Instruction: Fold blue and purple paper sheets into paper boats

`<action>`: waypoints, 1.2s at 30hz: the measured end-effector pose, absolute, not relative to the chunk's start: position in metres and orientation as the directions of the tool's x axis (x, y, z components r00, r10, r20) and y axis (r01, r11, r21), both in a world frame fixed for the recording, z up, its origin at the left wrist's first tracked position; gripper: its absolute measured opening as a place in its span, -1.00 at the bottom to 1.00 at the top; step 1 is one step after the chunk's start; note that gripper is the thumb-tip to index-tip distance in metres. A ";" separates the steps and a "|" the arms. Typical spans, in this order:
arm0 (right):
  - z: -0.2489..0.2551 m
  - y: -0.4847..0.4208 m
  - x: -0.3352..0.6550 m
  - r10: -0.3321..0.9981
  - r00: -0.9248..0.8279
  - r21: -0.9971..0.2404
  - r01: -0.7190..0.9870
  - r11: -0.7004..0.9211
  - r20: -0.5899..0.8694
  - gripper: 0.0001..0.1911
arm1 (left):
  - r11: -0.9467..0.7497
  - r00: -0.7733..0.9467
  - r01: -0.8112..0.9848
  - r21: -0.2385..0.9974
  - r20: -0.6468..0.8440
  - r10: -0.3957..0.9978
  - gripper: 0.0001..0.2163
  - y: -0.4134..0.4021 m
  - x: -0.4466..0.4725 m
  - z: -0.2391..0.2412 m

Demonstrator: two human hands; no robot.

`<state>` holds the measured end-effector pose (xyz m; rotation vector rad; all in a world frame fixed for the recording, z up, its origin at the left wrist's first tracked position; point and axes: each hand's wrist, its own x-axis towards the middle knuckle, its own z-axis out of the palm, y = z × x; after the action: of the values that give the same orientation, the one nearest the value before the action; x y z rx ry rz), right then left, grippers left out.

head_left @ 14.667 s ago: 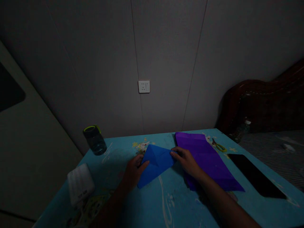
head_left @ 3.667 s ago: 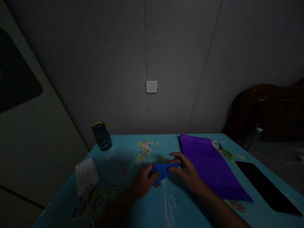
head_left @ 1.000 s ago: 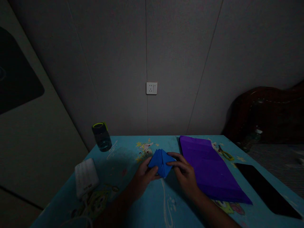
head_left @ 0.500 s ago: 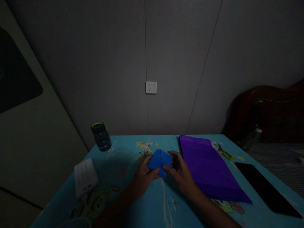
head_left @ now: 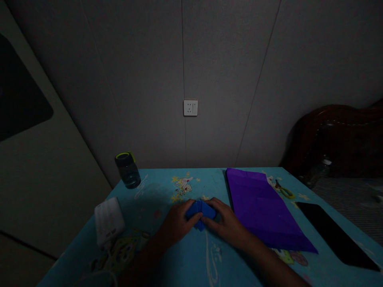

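Folded blue paper [head_left: 208,210], one piece: gripped between left hand [head_left: 179,219] and right hand [head_left: 226,221], both closed around its sides, at the middle of the tablecloth [head_left: 187,263]. Purple paper [head_left: 265,215]: laid to the right. Scissors [head_left: 287,194]: placed far right. Lime-rimmed bottle [head_left: 129,173]: stood far left.

From here I see a white wall socket [head_left: 190,108] just above centre, a dark bottle [head_left: 128,172] and white block [head_left: 109,221] lower left, a yellow-handled tool [head_left: 283,190] lower right.
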<state>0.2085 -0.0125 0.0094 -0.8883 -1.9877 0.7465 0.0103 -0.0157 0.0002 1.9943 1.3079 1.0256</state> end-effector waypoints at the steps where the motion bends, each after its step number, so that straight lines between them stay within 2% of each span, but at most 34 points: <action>1: 0.010 -0.013 0.209 0.799 -0.424 -0.756 0.318 0.572 0.427 -0.74 | -0.385 0.244 0.509 0.770 0.300 0.922 -0.83 -0.017 0.011 0.002; 10: 0.011 -0.017 0.209 0.827 -0.448 -0.804 0.317 0.503 0.341 -0.94 | -0.313 0.254 0.358 0.880 0.231 0.939 -0.86 -0.023 0.020 0.002; 17: 0.014 -0.017 0.210 0.846 -0.380 -0.790 0.347 0.505 0.374 -0.93 | -0.295 0.265 0.325 0.899 0.213 0.941 -0.83 -0.022 0.019 -0.001; 22: 0.011 -0.011 0.215 0.859 -0.312 -0.821 0.287 0.493 0.406 -0.87 | -0.283 0.158 0.255 0.925 0.248 0.956 -0.82 -0.018 0.016 -0.002; 25: 0.006 -0.006 0.218 0.882 -0.223 -0.874 0.170 0.456 0.416 -0.82 | -0.290 0.112 0.099 0.952 0.279 0.954 -0.78 -0.015 0.014 -0.003; 29: 0.001 -0.001 0.219 0.913 -0.068 -0.916 0.001 0.402 0.401 -0.75 | -0.189 0.095 -0.168 0.968 0.206 0.974 -0.69 -0.013 0.013 -0.006; 36: 0.002 0.002 0.220 0.941 0.077 -0.925 -0.171 0.339 0.331 -0.71 | -0.104 0.096 -0.484 0.869 0.170 0.981 -0.66 -0.009 0.015 -0.010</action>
<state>0.2204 0.0016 0.0020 -0.8487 -1.1863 1.0039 0.0151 -0.0094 -0.0104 0.9917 0.6705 1.4049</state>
